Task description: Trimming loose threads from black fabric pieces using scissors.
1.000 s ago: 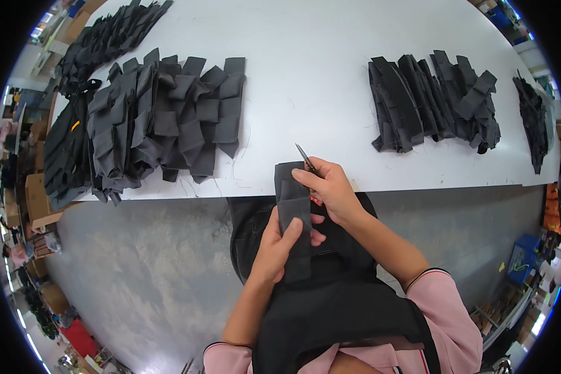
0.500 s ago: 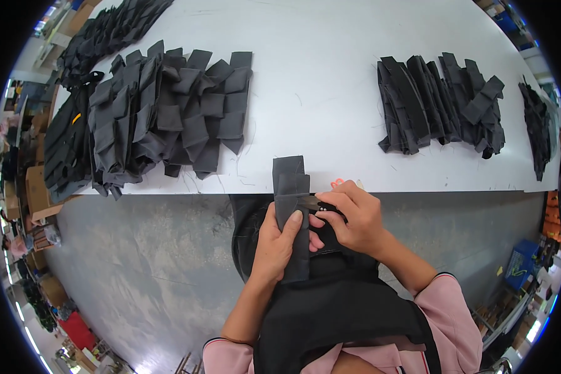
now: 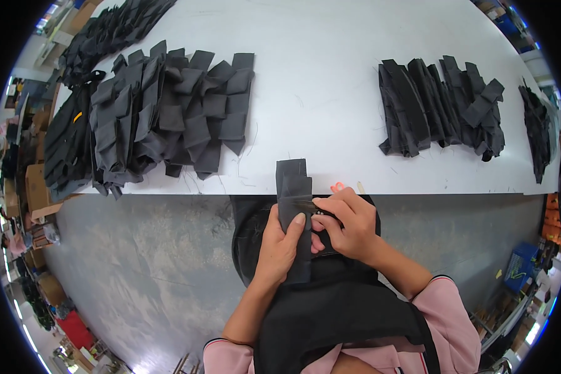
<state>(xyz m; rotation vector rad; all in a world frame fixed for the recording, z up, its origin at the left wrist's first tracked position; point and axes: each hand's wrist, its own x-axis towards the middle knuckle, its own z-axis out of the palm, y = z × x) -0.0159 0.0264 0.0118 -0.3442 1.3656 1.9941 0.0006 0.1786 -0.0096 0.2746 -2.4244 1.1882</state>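
A dark grey layered fabric strip [image 3: 292, 190] is in my left hand [image 3: 277, 249], upright over my lap at the table's front edge. My left thumb presses on its face, while the other fingers wrap behind and show at its right side. My right hand [image 3: 354, 225] is closed around small thread snips [image 3: 305, 206]. Their dark blades lie against the strip's right part, just above my left thumb. The snips' handles are mostly hidden by my fingers.
On the white table [image 3: 318, 93], grey layered strips [image 3: 187, 112] are piled at left, beside black fabric pieces [image 3: 65, 146]. More dark strips [image 3: 439, 106] lie at right. A small orange looped object [image 3: 337, 186] rests near the front edge. A black stool [image 3: 246, 240] is below.
The snips' blades have come closer together and shifted slightly left across the strip. My right hand has turned a little and moved slightly down; my left keeps its hold.
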